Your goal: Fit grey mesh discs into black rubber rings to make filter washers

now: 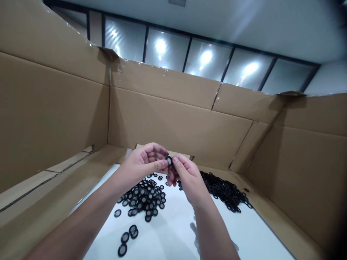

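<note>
I've got my left hand [148,159] and right hand [188,175] over the white counter [175,227], fingers [178,164] pinched onto opposite edges of one pale-centred black ring [169,161]. Similar pile [143,198] sits left, dark rings [226,189] heaped right.

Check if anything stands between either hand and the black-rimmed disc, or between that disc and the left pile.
Nothing visible blocks the hands: the right hand holds the black-rimmed disc, the left hand against it. Toward the left pile, only the left thumb crosses the view.
</note>
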A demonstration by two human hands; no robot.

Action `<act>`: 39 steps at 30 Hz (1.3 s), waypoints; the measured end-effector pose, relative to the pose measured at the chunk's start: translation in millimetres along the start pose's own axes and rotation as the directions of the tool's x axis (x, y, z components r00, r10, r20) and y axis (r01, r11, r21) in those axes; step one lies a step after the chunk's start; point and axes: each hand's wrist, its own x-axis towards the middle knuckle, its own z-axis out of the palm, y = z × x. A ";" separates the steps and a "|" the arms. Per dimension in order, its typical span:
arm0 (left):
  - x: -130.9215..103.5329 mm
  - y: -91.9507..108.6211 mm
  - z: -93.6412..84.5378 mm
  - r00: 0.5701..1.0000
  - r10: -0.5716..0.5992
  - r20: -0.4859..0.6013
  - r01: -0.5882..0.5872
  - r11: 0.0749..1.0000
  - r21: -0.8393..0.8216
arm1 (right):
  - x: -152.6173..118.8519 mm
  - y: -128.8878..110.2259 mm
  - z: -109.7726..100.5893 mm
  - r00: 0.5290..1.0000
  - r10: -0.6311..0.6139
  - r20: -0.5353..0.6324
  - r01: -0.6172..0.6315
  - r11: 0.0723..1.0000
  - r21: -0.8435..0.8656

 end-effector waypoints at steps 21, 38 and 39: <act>3.9 -3.8 -6.9 0.998 -0.060 -0.035 0.064 0.991 0.118 | -7.4 -7.7 -0.5 0.962 -0.265 0.069 0.247 0.732 -0.634; 4.7 -0.5 -11.8 0.998 -0.057 0.012 0.057 0.998 0.009 | -12.0 -10.1 -2.0 0.931 -0.361 0.045 0.300 0.693 -0.656; 5.0 -0.5 -12.5 0.998 -0.059 0.010 0.059 0.998 -0.003 | -12.2 -10.1 -1.6 0.934 -0.355 0.038 0.294 0.705 -0.646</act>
